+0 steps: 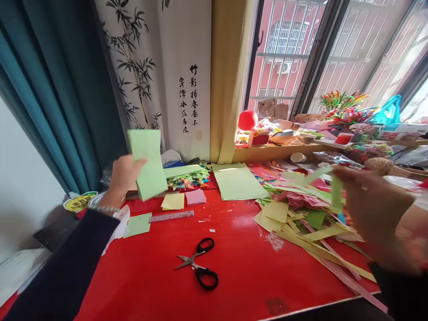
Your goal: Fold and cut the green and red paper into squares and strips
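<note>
My left hand [125,176] is closed on a light green paper sheet [149,165], raised above the left side of the red table [160,285]. At the right, my right hand [371,205], blurred by motion, grips a pale green paper strip [336,194] over a heap of paper scraps [307,227]. Black-handled scissors [197,261] lie with blades apart in the front middle. A stack of light green sheets [239,182] rests near the back. Below my left hand are a green paper square [138,224] and a pinkish clear ruler [171,216].
Yellow paper squares [173,201] and pink ones [195,197] sit beyond the ruler. Behind them is a pile of small folded paper pieces [189,178]. The windowsill [242,154] at the right is crowded with a red ball [248,120] and craft items.
</note>
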### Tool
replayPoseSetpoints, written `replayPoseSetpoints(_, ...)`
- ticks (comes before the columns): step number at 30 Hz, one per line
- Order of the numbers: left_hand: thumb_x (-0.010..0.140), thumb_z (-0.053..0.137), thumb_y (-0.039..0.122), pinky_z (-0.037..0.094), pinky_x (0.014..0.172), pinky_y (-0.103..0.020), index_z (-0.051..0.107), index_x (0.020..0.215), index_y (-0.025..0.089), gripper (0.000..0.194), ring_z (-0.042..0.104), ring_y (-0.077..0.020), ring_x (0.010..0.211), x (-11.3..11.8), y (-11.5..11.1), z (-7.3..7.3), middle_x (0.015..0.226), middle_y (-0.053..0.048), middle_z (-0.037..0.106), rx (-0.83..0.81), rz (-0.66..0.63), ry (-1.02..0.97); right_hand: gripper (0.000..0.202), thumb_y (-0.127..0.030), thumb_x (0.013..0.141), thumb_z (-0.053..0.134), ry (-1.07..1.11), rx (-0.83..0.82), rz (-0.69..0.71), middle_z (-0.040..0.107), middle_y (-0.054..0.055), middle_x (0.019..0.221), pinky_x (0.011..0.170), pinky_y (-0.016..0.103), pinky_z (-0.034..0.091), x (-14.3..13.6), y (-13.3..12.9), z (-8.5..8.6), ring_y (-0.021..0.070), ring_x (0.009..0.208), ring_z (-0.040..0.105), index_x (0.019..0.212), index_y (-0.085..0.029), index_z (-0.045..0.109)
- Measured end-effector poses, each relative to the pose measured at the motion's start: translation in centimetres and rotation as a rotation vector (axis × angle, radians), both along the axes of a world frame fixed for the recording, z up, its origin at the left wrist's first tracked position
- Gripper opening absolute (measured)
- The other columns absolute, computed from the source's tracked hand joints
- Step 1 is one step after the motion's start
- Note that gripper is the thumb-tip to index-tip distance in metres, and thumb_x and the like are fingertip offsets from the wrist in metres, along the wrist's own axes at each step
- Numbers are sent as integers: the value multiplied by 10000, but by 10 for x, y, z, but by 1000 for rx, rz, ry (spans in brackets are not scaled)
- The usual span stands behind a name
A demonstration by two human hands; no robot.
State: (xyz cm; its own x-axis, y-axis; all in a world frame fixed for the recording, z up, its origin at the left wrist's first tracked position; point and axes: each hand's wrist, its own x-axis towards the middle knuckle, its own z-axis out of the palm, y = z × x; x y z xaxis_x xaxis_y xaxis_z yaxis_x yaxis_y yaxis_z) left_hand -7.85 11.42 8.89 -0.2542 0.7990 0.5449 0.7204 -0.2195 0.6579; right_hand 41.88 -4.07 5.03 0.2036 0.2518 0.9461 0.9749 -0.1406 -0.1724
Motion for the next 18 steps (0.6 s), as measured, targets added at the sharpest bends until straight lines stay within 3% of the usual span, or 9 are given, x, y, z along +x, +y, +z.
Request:
replayPoseSetpoints(1,745,575,320,381,832,-412,600,827,43,290,507,-321,1043,8,11,14,926,-203,637,35,35,88,329,-392,855,459,16,95,-75,689,115,836,684,290,401,16,18,15,211,815,620,922,-168,690)
replayPoseSetpoints(3,845,421,318,337,853,-465,574,947,23,348,487,-332,1055,32,33,31,995,-238,597,91,64,348,349,-367,881,421,52,102,-190,673,141,883,770,303,365,42,53,31,215,877,592,987,-139,662)
replayPoseSetpoints(5,881,322,219,351,837,-444,535,1068,59,325,505,-295,1034,60,54,27,1046,-212,578,80,10,570,346,-262,910,350,77,-191,-298,642,175,954,777,323,340,57,82,26,234,953,549,1090,-110,604)
replayPoseSetpoints(7,877,316,160,378,812,-399,549,1057,94,302,528,-269,1007,88,73,7,1019,-180,590,38,-54,678,337,-141,878,341,94,-559,-324,623,208,965,706,341,345,62,104,4,267,960,533,1082,-97,606)
replayPoseSetpoints(10,847,353,77,402,793,-373,596,954,103,266,547,-260,984,116,98,-35,975,-176,599,-69,-124,769,225,-108,782,470,129,-819,-270,640,219,782,609,330,363,62,122,-38,277,777,588,821,-56,686)
replayPoseSetpoints(12,853,400,109,420,797,-375,601,937,97,218,549,-256,979,124,113,-58,961,-172,597,-149,-154,795,176,-150,745,542,145,-927,-247,642,222,763,663,370,383,59,127,-55,295,773,596,764,-52,687)
replayPoseSetpoints(15,855,480,256,462,794,-393,536,1080,138,261,552,-204,951,124,134,-71,1093,-110,551,-258,-210,788,396,-255,786,528,135,-840,-311,539,307,1095,837,514,296,47,131,-49,378,1102,443,1078,7,577)
replayPoseSetpoints(17,835,501,345,461,800,-391,553,1059,160,295,556,-202,940,117,144,-66,1088,-89,566,-318,-247,748,592,-300,814,504,106,-616,-349,351,352,1275,890,557,221,29,137,-26,390,1251,236,1254,73,373)
replayPoseSetpoints(18,822,504,385,449,808,-381,588,998,158,300,558,-219,947,112,147,-61,1047,-97,594,-337,-264,712,606,-290,821,501,73,-532,-290,327,348,1293,908,557,198,16,143,-12,389,1263,203,1273,78,334)
